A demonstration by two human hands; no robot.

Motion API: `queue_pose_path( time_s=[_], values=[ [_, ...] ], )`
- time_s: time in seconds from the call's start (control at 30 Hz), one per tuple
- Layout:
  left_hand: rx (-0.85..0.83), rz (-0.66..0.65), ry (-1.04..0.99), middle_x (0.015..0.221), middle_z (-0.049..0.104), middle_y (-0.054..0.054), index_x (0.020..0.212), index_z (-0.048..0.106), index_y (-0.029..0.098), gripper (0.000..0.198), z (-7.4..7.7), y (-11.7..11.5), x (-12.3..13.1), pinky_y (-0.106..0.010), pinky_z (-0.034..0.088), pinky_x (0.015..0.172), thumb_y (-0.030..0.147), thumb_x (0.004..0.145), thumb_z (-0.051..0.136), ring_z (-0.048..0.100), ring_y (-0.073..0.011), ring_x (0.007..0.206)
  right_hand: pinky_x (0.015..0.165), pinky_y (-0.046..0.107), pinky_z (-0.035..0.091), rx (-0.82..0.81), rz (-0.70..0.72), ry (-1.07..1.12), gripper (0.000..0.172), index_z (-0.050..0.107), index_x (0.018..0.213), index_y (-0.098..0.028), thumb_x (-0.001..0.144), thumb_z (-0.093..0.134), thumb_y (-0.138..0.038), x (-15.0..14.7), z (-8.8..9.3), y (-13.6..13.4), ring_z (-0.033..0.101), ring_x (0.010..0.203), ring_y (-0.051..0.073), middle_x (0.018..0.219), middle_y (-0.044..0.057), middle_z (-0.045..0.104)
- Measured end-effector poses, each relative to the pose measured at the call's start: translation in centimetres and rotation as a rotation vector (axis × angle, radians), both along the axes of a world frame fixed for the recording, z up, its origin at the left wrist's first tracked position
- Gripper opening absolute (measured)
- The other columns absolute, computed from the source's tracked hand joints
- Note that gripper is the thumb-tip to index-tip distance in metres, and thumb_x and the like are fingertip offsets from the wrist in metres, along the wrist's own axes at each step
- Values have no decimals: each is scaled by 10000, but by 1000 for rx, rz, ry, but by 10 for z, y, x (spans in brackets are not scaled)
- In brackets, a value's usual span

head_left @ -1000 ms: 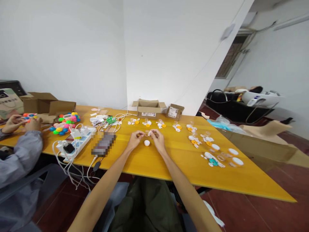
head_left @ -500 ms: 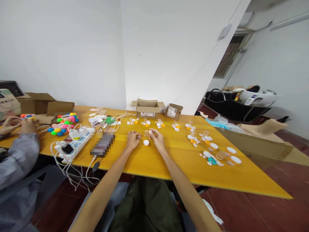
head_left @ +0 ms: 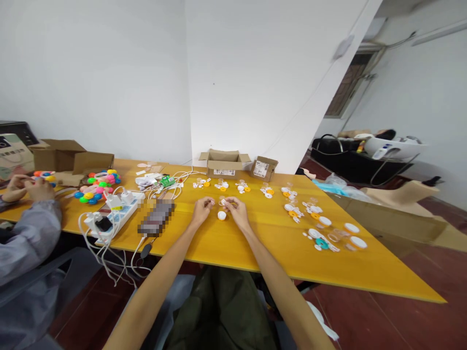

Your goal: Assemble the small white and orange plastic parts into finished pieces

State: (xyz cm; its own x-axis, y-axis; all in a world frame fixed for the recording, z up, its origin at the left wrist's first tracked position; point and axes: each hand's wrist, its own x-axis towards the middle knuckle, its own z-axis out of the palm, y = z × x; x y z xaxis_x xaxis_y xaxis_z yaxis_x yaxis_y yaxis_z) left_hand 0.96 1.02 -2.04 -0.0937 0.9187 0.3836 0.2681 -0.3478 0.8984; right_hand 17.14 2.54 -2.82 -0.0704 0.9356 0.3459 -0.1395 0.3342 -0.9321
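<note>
My left hand (head_left: pixel 203 210) is closed, its fingertips pinched around something too small to make out. My right hand (head_left: pixel 236 210) pinches a small white plastic piece (head_left: pixel 223 202) that looks to have holes in it. The two sets of fingertips are close together above the table, with a small gap between them. Just below them on the table sits a round part with a white top and an orange base (head_left: pixel 222 216). A clear ring or cup behind the fingers is mostly hidden.
Along the yellow table (head_left: pixel 226 243) lie several clusters of white and orange parts (head_left: pixel 292 212) with clear cups. A teal disc (head_left: pixel 321 243) is at right. Cartons (head_left: pixel 224 167) stand behind. A power strip (head_left: pixel 120 218), phone (head_left: pixel 156 217) and a co-worker's hands (head_left: pixel 38 189) are at left.
My hands have come closer together, the right one moving left with the white piece. The white-topped part stays on the table. The view has shifted slightly.
</note>
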Motion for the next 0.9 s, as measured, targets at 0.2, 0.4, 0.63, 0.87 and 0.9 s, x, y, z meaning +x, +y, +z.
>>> queue_pose_path(
  time_s=[0.2, 0.4, 0.63, 0.87, 0.9],
  values=[
    [-54, -47, -106, 750, 755, -33, 728, 732, 188, 78, 0, 3, -1, -291, 549, 690, 214, 718, 659, 686, -174, 653, 620, 331, 561, 41, 33, -27, 237, 707, 753, -221, 672, 703, -444, -2, 2, 0, 669, 645, 202, 732, 30, 730],
    [-52, -95, -156, 764, 759, -44, 769, 736, 180, 94, 0, 3, -1, -323, 568, 763, 235, 732, 670, 720, -196, 733, 698, 332, 559, 75, 24, -65, 211, 715, 763, -220, 680, 700, -414, -3, -3, 3, 677, 720, 202, 791, 31, 744],
    [-51, -111, -108, 788, 761, -54, 842, 751, 173, 157, -4, 6, -3, -314, 574, 708, 284, 776, 662, 712, -187, 702, 756, 344, 552, 119, 6, -90, 152, 723, 747, -232, 690, 691, -369, -5, -2, 1, 679, 784, 211, 804, 33, 729],
    [-17, -100, -60, 790, 756, -37, 918, 732, 179, 185, -8, 5, -2, -309, 572, 702, 250, 768, 650, 694, -168, 685, 737, 334, 550, 137, 29, -131, 121, 720, 780, -240, 693, 672, -310, -7, 2, -7, 674, 778, 208, 828, 25, 726],
    [-14, -98, -77, 785, 754, -35, 905, 723, 179, 172, -8, 5, -2, -309, 574, 700, 243, 759, 657, 696, -168, 681, 739, 335, 550, 135, 38, -130, 120, 715, 781, -239, 693, 670, -307, -7, 3, -8, 674, 776, 206, 828, 22, 727]
  ],
)
